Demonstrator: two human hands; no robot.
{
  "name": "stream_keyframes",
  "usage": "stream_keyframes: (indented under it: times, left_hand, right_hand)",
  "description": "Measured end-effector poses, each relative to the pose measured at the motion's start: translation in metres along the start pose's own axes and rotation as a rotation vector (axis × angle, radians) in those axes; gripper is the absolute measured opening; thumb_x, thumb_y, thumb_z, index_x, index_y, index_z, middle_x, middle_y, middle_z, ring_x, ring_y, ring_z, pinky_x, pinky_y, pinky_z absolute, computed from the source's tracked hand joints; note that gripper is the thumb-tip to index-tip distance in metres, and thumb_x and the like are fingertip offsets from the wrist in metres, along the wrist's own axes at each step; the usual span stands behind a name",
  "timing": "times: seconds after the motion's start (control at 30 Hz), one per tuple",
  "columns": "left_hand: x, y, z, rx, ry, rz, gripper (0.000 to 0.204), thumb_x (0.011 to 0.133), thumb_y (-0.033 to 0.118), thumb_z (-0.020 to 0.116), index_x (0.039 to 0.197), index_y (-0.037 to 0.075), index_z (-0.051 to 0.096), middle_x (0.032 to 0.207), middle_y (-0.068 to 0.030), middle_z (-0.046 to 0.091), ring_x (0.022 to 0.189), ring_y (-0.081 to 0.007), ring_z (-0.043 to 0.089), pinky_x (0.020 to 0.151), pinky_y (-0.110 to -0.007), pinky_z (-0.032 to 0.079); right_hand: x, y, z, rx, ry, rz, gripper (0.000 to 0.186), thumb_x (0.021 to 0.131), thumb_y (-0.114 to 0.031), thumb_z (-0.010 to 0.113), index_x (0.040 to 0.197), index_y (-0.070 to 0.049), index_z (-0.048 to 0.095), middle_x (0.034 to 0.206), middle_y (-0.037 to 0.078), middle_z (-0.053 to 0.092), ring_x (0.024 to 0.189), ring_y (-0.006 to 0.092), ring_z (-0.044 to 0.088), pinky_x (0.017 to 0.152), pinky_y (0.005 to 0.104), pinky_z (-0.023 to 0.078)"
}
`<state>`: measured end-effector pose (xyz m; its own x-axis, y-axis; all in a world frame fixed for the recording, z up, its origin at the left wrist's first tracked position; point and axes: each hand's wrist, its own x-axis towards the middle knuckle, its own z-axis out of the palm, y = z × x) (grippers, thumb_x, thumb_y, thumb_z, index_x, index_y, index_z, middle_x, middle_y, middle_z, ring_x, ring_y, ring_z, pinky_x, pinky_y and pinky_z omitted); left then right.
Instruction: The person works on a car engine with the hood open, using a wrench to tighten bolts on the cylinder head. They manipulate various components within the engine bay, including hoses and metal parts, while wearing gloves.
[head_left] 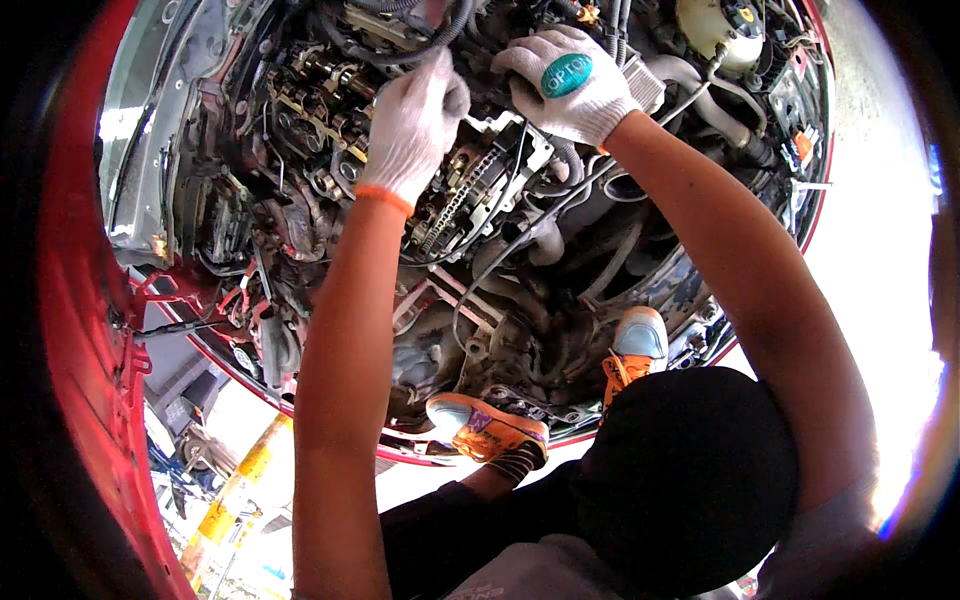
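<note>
My left hand (pixel 415 125), in a white knit glove with an orange cuff, is closed above the opened engine (pixel 490 180). Its fingertips are bunched beside a black corrugated hose (pixel 445 38); anything in them is too hidden to name. To its right, my right hand (pixel 568 88), gloved the same way with a green patch on the back, is curled down over the engine's far end. Its fingertips face away from view, so what they grip is concealed. A timing chain (pixel 462 200) shows between my forearms, and bare camshafts (pixel 335 75) lie left of my left hand.
A whitish fluid reservoir (pixel 718 35) sits at the far right, near thick grey hoses (pixel 700 95). The raised red hood (pixel 90 400) fills the left side. My orange shoes (pixel 490 425) rest at the bay's front edge. A yellow-and-white post (pixel 235 490) stands lower left.
</note>
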<state>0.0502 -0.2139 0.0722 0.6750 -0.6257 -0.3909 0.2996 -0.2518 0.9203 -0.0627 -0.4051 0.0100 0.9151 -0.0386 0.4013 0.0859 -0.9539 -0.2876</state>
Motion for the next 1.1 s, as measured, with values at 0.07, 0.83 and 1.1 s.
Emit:
stream_keyframes:
  times: [0.07,0.83,1.1]
  left_hand:
    - [-0.016,-0.002,-0.008,-0.009,0.002,0.002,0.056,0.112,0.049,0.053,0.073,0.008,0.054,0.063,0.0023,0.044,0.051,-0.0098,0.038,0.051,-0.029,0.029]
    - [0.062,-0.019,0.022,0.5,0.026,-0.062,0.047,0.109,0.045,0.06,0.078,0.01,0.064,0.062,0.0019,0.054,0.051,-0.0117,0.049,0.049,-0.031,0.038]
    - [0.023,-0.018,0.008,0.085,0.036,0.059,0.043,0.109,0.038,0.063,0.077,0.009,0.061,0.067,0.0017,0.055,0.054,-0.0086,0.048,0.049,-0.027,0.036]
  right_hand:
    - [0.0,0.0,0.0,0.011,0.002,-0.008,0.032,0.087,-0.021,0.073,0.119,-0.014,0.072,0.117,0.009,0.075,0.115,0.0317,0.07,0.108,0.0456,0.053]
    - [0.0,0.004,0.003,-0.005,0.071,-0.046,0.03,0.086,-0.02,0.073,0.116,-0.012,0.074,0.115,0.009,0.076,0.112,0.0318,0.071,0.105,0.044,0.054]
    - [-0.002,0.006,0.003,0.029,0.053,-0.048,0.028,0.088,-0.022,0.071,0.115,-0.014,0.074,0.112,0.008,0.076,0.109,0.0308,0.071,0.103,0.0453,0.055]
